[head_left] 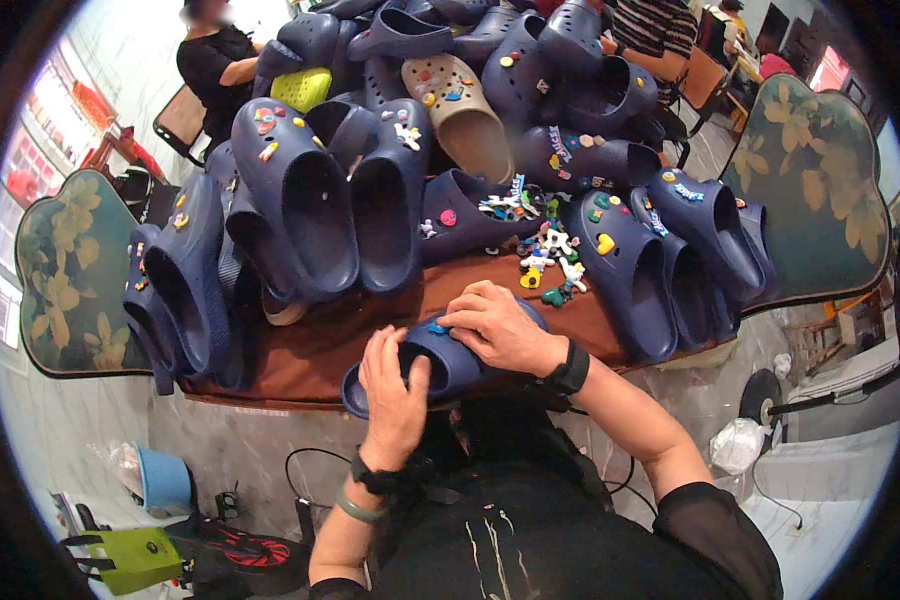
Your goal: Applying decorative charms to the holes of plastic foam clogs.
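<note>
Brown-covered surface [280, 368], navy clogs [305, 190] heaped at back and sides, probably leaving the front edge for working. Navy clog [457, 368] at that edge, between both hands. Left hand [392, 385]: thumb spread from fingers at the opening, likely steadying; grip unclear. Right hand [505, 330]: fingers bunched by a blue charm [436, 328], pinching or pressing, can't tell. Loose charms [555, 250] within reach, some lettered.

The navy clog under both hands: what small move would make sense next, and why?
Probably a gentle press on the small blue charm with the right hand: its fingers are right beside it, and the left hand is at the navy clog's opening, well placed to steady it. Whether the charm is fully seated can't be told.
</note>
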Tool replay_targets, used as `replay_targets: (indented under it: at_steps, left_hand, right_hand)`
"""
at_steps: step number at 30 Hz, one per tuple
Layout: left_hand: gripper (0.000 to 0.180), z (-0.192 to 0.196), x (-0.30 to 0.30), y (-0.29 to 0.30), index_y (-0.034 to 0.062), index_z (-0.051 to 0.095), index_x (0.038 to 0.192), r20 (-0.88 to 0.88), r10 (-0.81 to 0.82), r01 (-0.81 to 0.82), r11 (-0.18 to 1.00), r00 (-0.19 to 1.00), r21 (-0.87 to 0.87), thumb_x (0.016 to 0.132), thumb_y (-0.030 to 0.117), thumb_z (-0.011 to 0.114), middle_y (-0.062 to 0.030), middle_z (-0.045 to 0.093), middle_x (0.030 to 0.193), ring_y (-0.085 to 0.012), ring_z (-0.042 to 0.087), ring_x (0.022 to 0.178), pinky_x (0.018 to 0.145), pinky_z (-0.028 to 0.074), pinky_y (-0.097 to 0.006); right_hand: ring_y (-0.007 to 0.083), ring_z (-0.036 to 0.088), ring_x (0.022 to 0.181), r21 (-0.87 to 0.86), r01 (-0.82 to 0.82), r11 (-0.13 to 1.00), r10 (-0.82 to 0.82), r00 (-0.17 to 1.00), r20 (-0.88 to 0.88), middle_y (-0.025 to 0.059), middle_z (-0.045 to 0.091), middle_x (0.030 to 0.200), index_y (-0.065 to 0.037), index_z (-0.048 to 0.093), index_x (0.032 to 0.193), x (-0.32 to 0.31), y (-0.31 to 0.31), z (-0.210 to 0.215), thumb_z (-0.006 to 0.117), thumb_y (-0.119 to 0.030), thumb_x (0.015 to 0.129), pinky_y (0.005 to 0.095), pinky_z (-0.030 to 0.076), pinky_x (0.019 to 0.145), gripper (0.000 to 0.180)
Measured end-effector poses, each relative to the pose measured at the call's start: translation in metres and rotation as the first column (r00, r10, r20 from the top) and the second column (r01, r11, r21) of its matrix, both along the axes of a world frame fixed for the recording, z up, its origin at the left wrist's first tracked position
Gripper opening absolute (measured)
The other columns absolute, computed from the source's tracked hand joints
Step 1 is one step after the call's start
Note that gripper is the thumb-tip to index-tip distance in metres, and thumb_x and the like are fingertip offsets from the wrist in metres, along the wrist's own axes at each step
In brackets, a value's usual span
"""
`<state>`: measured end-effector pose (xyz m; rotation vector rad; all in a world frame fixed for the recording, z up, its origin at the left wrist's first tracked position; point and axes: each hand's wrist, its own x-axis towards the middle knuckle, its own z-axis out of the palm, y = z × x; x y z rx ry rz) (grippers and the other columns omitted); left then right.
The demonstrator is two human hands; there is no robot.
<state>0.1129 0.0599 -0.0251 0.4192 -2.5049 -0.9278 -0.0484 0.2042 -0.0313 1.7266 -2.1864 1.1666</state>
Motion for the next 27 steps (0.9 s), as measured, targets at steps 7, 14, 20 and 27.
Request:
replay_targets:
  at_steps: [7,14,20,27]
  left_hand:
    - [0.051,-0.018,0.001,0.01,0.0013,0.047,0.128,-0.128,-0.034,0.016,0.99,0.991,-0.141,0.087,0.027,0.063,-0.0218,0.046,0.134,-0.0423,0.041,0.13,0.105,0.038,-0.05]
    - [0.042,-0.022,-0.002,0.01,0.002,0.051,0.12,-0.228,-0.069,0.075,0.997,0.971,0.018,0.083,0.018,0.064,-0.0175,0.054,0.131,-0.0431,0.041,0.132,0.103,0.039,-0.05]
    - [0.042,-0.01,-0.011,-0.009,0.0016,0.05,0.121,-0.194,-0.161,0.165,0.986,0.968,0.004,0.083,0.014,0.063,-0.0161,0.056,0.13,-0.04,0.044,0.131,0.106,0.038,-0.048]
    - [0.046,-0.015,-0.021,-0.018,0.0017,0.045,0.127,-0.23,-0.169,0.188,0.98,0.958,0.065,0.086,0.011,0.061,-0.0194,0.052,0.135,-0.0368,0.048,0.129,0.107,0.038,-0.042]
  right_hand:
    - [0.0239,0.05,0.112,0.426,-0.087,0.901,0.189,0.96,-0.204,0.0029,0.059,0.107,-0.009,0.073,0.097,0.0,-0.011,0.047,0.065,-0.006,0.073,0.0589,0.033,0.1,0.026]
    - [0.0267,0.05,0.109,0.594,0.044,0.803,0.228,0.899,-0.374,0.0053,0.056,0.108,-0.007,0.073,0.082,0.025,-0.026,0.038,0.066,-0.016,0.075,0.0655,0.031,0.101,0.014]
    - [0.0295,0.052,0.113,0.276,0.005,0.961,0.041,0.986,-0.163,0.0085,0.057,0.113,-0.009,0.07,0.104,0.005,-0.002,0.021,0.063,-0.002,0.073,0.0467,0.035,0.1,0.033]
    - [0.0301,0.06,0.107,0.048,0.033,0.998,-0.045,0.959,0.281,0.0137,0.063,0.113,-0.005,0.069,0.111,-0.014,0.011,0.001,0.062,0.001,0.087,0.0358,0.048,0.09,0.026]
